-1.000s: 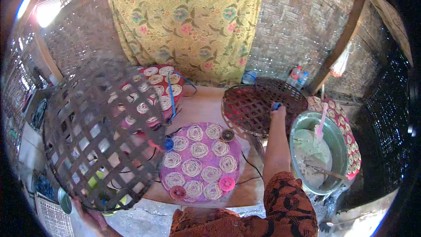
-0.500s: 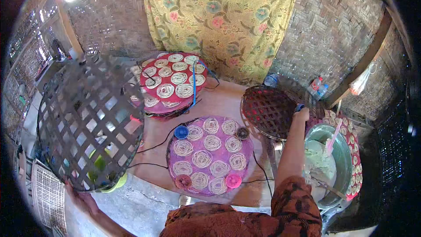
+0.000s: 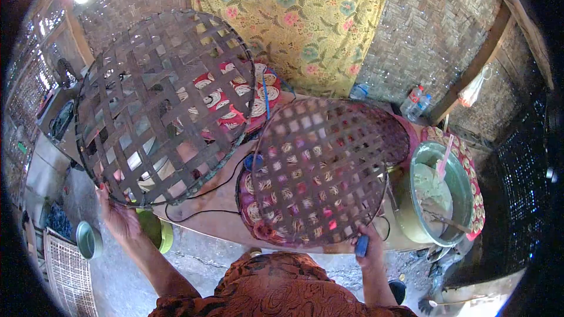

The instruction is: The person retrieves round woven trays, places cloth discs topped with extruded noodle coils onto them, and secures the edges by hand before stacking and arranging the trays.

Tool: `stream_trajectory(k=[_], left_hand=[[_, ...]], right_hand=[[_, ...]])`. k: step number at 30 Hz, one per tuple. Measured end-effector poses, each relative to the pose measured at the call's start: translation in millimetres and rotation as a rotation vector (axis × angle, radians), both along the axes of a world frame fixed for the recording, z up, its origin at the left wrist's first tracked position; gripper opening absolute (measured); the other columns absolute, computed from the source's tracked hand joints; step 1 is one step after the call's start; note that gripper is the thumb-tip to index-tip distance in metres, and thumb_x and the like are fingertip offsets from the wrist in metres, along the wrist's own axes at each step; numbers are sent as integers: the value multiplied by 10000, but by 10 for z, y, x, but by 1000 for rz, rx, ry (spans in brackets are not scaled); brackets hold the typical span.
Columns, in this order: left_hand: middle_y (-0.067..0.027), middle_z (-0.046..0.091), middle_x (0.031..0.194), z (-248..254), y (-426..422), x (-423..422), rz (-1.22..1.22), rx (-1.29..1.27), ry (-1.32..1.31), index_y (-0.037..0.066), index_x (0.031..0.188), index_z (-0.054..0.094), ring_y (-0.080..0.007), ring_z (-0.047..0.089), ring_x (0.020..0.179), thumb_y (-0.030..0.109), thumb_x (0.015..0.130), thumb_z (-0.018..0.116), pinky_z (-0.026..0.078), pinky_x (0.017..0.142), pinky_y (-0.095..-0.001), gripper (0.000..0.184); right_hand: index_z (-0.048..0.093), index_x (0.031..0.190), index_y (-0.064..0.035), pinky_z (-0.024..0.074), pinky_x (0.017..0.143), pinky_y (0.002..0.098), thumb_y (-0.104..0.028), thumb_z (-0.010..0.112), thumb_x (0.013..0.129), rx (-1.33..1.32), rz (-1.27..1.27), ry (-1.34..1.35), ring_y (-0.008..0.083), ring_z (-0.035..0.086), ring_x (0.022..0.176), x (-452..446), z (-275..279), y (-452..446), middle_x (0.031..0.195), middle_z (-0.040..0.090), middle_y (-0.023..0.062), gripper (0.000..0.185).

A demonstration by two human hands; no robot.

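My left hand [image 3: 119, 217] grips the lower rim of a large round woven tray [image 3: 158, 111] with an open lattice, raised at the left. At the front middle my right hand [image 3: 365, 246] holds the lower edge of a second lattice tray [image 3: 320, 170]; something blue is at its fingers. This second tray is over the pink round cloth with noodle coils [image 3: 252, 196], which shows at its left edge and through the gaps. Behind the left tray, a red round cloth with pale coils [image 3: 273, 97] is partly hidden.
A green basin [image 3: 464, 199] of pale batter with a pink-handled tool stands at the right, beside more coils on red cloth [image 3: 477, 199]. Bottles [image 3: 416, 103] stand by the woven wall. A yellow-green container [image 3: 167, 236] and a small green tub [image 3: 89, 240] are at the lower left.
My right hand has drawn a lattice tray from the back right toward me, over the pink round. The left tray has risen and moved right in my left hand. The view has shifted.
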State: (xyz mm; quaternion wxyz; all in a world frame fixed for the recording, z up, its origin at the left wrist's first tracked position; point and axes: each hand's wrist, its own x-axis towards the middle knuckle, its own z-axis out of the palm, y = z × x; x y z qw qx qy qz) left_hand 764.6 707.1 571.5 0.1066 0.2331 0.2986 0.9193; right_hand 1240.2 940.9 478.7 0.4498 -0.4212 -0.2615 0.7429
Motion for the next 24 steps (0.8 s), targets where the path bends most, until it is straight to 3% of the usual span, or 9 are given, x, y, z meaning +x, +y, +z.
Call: stream_trajectory(k=[8, 12, 15, 20, 22, 24], left_hand=[[-252, 554, 1140, 42, 192, -178, -5, -24, -76, -1, 1203, 446, -252, 613, 962, 104, 919, 474, 550, 758, -331, 304], [-207, 558, 1158, -214, -25, -524, -270, -32, 38, 17, 1225, 440, -252, 582, 1042, 108, 920, 469, 542, 783, -339, 320], [-149, 528, 1222, -240, -73, -532, -107, -127, -79, 27, 1260, 421, -241, 550, 1093, 144, 924, 475, 523, 805, -351, 359], [-129, 519, 1240, -294, -142, -535, -107, -131, -63, 31, 1274, 416, -232, 539, 1111, 153, 923, 482, 521, 768, -325, 377], [-122, 520, 1241, -244, -139, -487, -118, -121, -45, 31, 1276, 415, -230, 536, 1115, 155, 924, 482, 520, 759, -318, 379], [-183, 569, 1155, -188, -132, -407, -6, -133, -99, 6, 1207, 457, -216, 608, 984, 109, 926, 463, 564, 657, -254, 300]], right_hand=[[563, 992, -36, 424, 408, 235, -118, 574, 812, -153, -48, -169, 132, 547, 464, -329, -454, -497, 743, 619, 49, 199], [568, 1002, -18, 447, 471, 245, -79, 584, 808, -108, -36, -124, 130, 568, 538, -435, -558, -573, 795, 630, 47, 204], [565, 1011, -13, 450, 488, 237, -69, 584, 808, -100, -78, -55, 119, 567, 574, -567, -492, -609, 828, 625, 36, 211], [567, 1003, -13, 454, 498, 235, -75, 587, 807, -102, -57, -89, 114, 570, 604, -549, -638, -633, 823, 621, 37, 206], [560, 916, -22, 443, 416, 255, -155, 575, 833, -61, -83, -190, 149, 552, 496, -606, -622, -632, 726, 586, 57, 158], [568, 959, -25, 454, 462, 247, -150, 599, 824, -84, -66, -200, 132, 557, 549, -553, -623, -629, 764, 598, 49, 187]])
